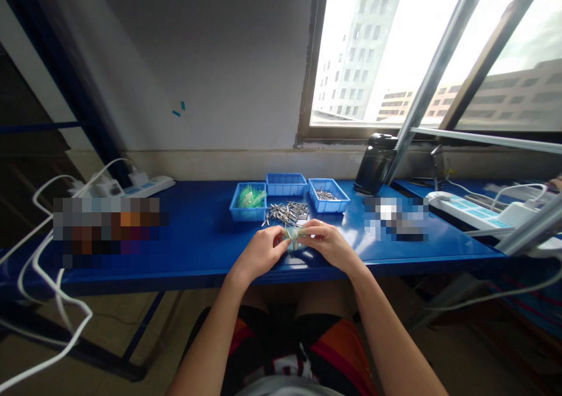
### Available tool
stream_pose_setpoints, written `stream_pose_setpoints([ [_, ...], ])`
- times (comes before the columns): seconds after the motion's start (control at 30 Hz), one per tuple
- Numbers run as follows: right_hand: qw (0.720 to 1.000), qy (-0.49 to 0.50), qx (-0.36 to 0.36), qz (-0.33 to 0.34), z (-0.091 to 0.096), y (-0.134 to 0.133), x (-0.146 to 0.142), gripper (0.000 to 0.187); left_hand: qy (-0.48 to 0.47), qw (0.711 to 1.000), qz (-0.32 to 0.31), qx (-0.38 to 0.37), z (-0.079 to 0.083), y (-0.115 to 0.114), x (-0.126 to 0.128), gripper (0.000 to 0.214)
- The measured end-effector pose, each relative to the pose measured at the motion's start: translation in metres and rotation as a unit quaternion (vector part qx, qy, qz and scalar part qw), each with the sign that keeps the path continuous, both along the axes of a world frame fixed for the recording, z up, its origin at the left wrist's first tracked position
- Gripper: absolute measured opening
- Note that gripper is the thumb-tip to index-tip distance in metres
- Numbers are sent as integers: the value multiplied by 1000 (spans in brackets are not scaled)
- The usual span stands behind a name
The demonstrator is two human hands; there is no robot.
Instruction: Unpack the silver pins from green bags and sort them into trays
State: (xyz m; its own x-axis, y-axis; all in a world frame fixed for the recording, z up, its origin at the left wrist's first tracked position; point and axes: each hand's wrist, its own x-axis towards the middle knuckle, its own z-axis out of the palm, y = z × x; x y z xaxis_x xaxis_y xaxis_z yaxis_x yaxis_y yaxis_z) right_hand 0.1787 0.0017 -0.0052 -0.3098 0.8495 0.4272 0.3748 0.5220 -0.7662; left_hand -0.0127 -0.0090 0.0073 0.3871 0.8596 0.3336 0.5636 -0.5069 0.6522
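A small clear, greenish plastic bag is held between my two hands, low over the front of the blue table. My left hand pinches its left side with thumb and fingers. On its right side, my right hand, with a ring on one finger, grips the plastic. What the bag contains, if anything, is too small to tell. Just beyond my fingers lies a loose pile of thin metal pieces, like screws or pins. Behind left of the pile, a blue bin holds green plastic bags.
A second blue bin stands behind the pile. Another bin at right contains small metal pieces. A black bottle stands farther right. Power strips and white cables lie at both sides. The table's front edge runs before my lap.
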Motion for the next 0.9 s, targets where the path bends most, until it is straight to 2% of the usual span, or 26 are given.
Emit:
stream_pose_setpoints([
  [0.2, 1000, -15, 6, -1, 0, -1, 0, 24, -5, 1000, -3, -1, 1, 0, 0, 22],
  [0.4, 1000, -2, -11, 27, 4, -3, 0, 23, -29, 1000, -2, 4, 3, -2, -1, 23],
  [0.53, 999, -16, -43, 10, 5, -4, 0, 26, -42, 999, 0, 11, 2, -1, -2, 22],
  [0.73, 999, -27, -44, -11, 2, -2, -1, 27, -53, 998, -15, 6, 2, -1, -3, 23],
  [0.9, 998, -39, -46, -27, 3, -2, -2, 33, -49, 999, 4, 3, 1, -1, -2, 26],
])
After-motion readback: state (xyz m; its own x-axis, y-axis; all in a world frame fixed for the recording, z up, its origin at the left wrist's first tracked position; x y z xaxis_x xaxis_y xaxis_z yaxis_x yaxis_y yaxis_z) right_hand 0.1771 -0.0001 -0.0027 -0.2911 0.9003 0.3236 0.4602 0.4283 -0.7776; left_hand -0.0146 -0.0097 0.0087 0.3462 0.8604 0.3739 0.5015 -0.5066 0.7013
